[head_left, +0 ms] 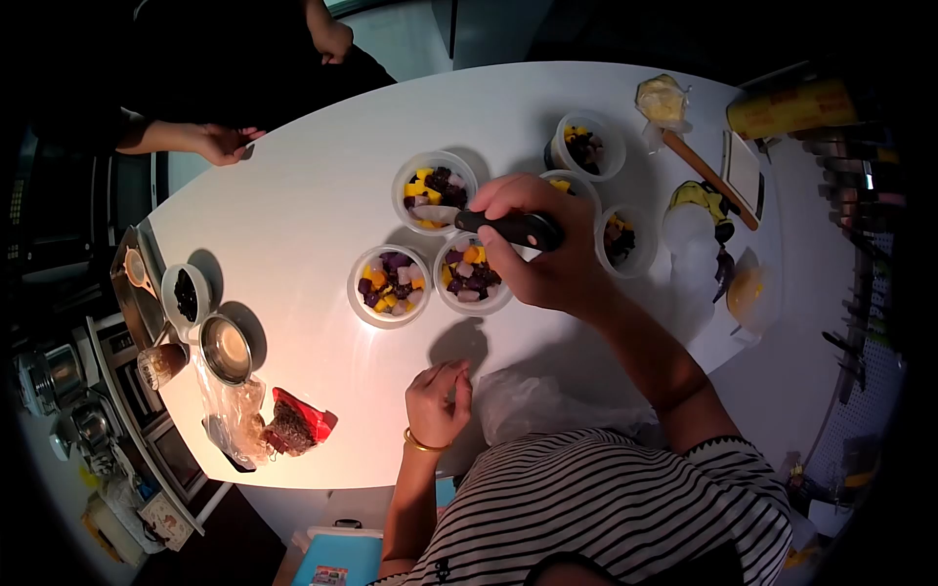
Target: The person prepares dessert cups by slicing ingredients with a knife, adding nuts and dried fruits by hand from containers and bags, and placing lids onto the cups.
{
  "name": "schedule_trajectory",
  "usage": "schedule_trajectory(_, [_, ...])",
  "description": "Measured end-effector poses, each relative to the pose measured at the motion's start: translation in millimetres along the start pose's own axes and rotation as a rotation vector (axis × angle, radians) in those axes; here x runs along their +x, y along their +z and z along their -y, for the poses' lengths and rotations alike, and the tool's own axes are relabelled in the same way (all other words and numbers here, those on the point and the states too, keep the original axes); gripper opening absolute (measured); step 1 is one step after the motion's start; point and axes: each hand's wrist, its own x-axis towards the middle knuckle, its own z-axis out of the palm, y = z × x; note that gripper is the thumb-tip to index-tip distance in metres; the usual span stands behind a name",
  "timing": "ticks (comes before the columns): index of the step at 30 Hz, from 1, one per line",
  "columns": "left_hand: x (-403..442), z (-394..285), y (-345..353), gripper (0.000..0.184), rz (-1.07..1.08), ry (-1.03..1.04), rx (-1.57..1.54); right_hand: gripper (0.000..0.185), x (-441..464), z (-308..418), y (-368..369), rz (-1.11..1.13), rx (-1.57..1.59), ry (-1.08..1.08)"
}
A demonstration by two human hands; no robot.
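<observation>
My right hand point(532, 239) is closed round the black handle of a knife point(510, 230). Its short metal blade reaches over a clear plastic cup point(399, 200) of yellow, purple and dark cubes; whether it touches the food I cannot tell. Two more filled cups stand closer to me, a left one point(356, 303) and a right one point(469, 306), the latter partly under my right hand. Further filled cups, including a back one point(614, 146) and a right-hand one point(640, 256), are grouped beyond my wrist. My left hand point(438, 402), fingers curled, hovers near the table's front with nothing visible in it.
On the left are a tub of dark pieces point(186, 296), a metal bowl point(227, 350) and a red packet point(298, 422). A crumpled plastic bag point(532, 402) lies before me. A wooden stick point(711, 181) and wrap roll point(793, 107) lie right. Another person's hand point(223, 144) is across the table point(322, 186).
</observation>
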Motion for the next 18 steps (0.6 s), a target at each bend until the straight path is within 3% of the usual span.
schedule_trajectory(18, [3.0, -3.8, -1.2, 0.016, -0.032, 0.051, 0.008, 0.016, 4.3, -4.7, -8.7, -0.122, -0.040, -0.031])
